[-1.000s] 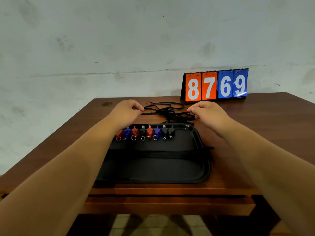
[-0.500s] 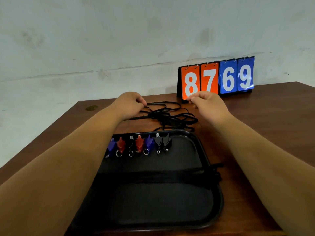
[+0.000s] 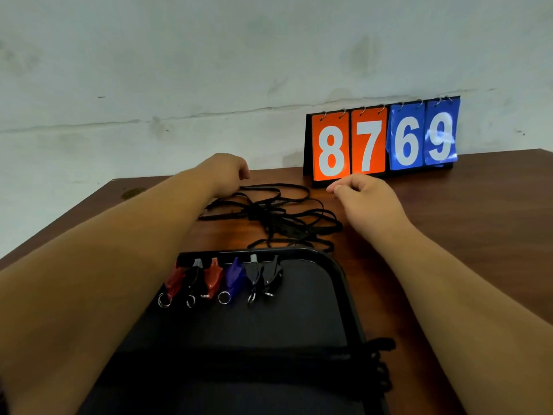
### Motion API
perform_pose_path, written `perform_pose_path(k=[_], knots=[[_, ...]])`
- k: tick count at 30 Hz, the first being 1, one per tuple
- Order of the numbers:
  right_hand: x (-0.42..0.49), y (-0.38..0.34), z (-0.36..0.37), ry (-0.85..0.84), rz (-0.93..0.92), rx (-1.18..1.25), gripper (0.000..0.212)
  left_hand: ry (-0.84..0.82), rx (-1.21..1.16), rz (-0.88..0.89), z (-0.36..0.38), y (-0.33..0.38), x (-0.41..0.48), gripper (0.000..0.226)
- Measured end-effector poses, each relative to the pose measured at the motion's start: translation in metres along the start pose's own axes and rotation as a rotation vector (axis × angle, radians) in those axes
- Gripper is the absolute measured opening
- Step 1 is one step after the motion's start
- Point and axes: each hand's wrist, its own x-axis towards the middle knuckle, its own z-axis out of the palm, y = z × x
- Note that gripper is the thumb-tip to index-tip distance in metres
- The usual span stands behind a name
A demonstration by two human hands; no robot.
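A tangle of black cords (image 3: 278,217) lies on the wooden table (image 3: 478,223) behind an open black case (image 3: 299,322). A row of several red, blue and black whistles (image 3: 221,280) with key rings is tucked along the case's far edge. My left hand (image 3: 227,172) has its fingers curled down over the far left loop of the cords, and one strand runs under them. My right hand (image 3: 365,199) hovers at the cords' right side with thumb and forefinger pinched together; no strand shows between them.
A flip scoreboard (image 3: 383,142) reading 8769 stands at the back of the table against the pale wall. The table's left edge slants close to my left forearm. Bare wood lies to the right of my right arm.
The view has moved closer and lower over the case. Both hands have shifted slightly away from me, and the right hand has lifted off the cords toward the scoreboard.
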Motion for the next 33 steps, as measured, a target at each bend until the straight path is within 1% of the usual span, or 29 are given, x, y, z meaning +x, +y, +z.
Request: perform_pose_path(k=[6,8,13,18,23,26,28,30,33], knots=[[0.001,0.003,0.003,0.011,-0.009,0.006,0.023,-0.029,0.174,0.004,0.010,0.003,0.010,0.033],[0.002,0.002,0.004,0.003,-0.009,-0.002,0.024,-0.012,0.205,0.006,0.011,0.005,0.009,0.025],[0.002,0.002,0.005,0.003,-0.006,0.001,0.024,-0.003,0.234,0.040,0.008,0.014,0.002,0.020],[-0.003,-0.005,0.004,-0.006,0.005,0.008,0.024,0.021,0.189,0.146,-0.005,0.025,-0.012,0.029],[-0.015,-0.015,-0.001,0.003,-0.026,0.034,0.022,0.054,0.089,0.241,-0.038,0.048,-0.046,0.012],[-0.028,-0.024,-0.005,0.013,-0.045,0.052,0.020,0.089,-0.039,0.268,-0.058,0.060,-0.070,0.010],[-0.037,-0.033,-0.006,0.014,-0.081,0.037,0.018,0.098,-0.081,0.279,-0.070,0.068,-0.087,0.012],[-0.045,-0.045,-0.007,0.008,-0.129,0.008,0.024,0.094,-0.093,0.304,-0.083,0.075,-0.102,0.013],[-0.056,-0.072,-0.009,-0.049,-0.188,-0.050,0.044,0.098,-0.077,0.332,-0.108,0.085,-0.124,0.016]])
